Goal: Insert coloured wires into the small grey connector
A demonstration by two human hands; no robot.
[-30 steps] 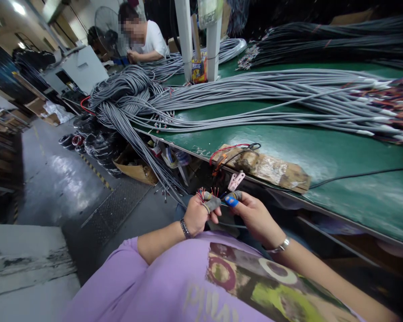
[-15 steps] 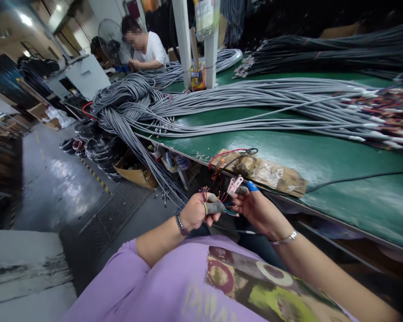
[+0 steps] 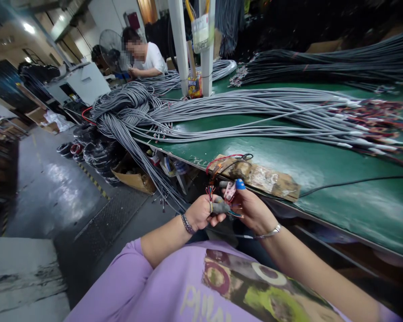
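Observation:
My left hand is closed around a bundle of thin coloured wires, their bare ends fanning out at the fingertips. Grey finger covers wrap some of its fingers. My right hand pinches a small flat pink tool with holes, its thumb in a blue cover. Hands and tool meet at the wires, so the exact contact between tool and wires is hidden. Just beyond the fingers, a taped cardboard strip lies along the table edge with red and black leads on it.
Long grey cables lie across the green table, and a coiled heap hangs over its left edge. Black cables lie behind. A white post rises from the table. A co-worker sits at the far end. An open carton stands below.
My right hand has moved left with the pink tool, closing in on the wires in my left hand. The camera view has shifted slightly.

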